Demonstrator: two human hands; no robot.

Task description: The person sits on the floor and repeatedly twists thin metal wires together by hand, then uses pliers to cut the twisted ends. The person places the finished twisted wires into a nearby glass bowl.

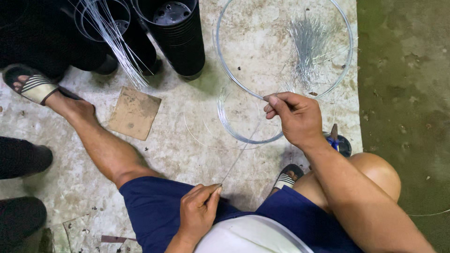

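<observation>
Floor [187, 150]: pale, stained concrete is seen under the seated person; a darker green-tinged strip [403, 93] is seen along the right edge.
Large wire coil [220, 51]: a wide ring of thin bright wire is laid flat on the floor at upper centre.
Stacked black pots [180, 42]: nested black plastic pots are stood at the top edge, left of the large coil; a second stack [108, 28] is partly seen beside them.
Small wire coil [225, 119]: a smaller ring is laid just below the large one, overlapping its lower rim.
Cardboard piece [135, 112]: a flat brown square is laid on the floor below the pots.
Cut wire bundle [307, 47]: short bright lengths are heaped inside the large coil.
Long wire strands [115, 40]: a loose sheaf is leaned across the pots at upper left.
Right hand [295, 117]: it is held over the small coil, fingers curled, thumb and forefinger pinched on the upper end of the wire length.
Left hand [199, 213]: it is held at the lap, loosely closed, thumb and forefinger pinched on the lower end.
Wire length [241, 152]: a single straight strand is stretched diagonally between the two hands.
Tool [335, 138]: a small blue-handled object is partly hidden behind the right wrist; its kind cannot be told.
</observation>
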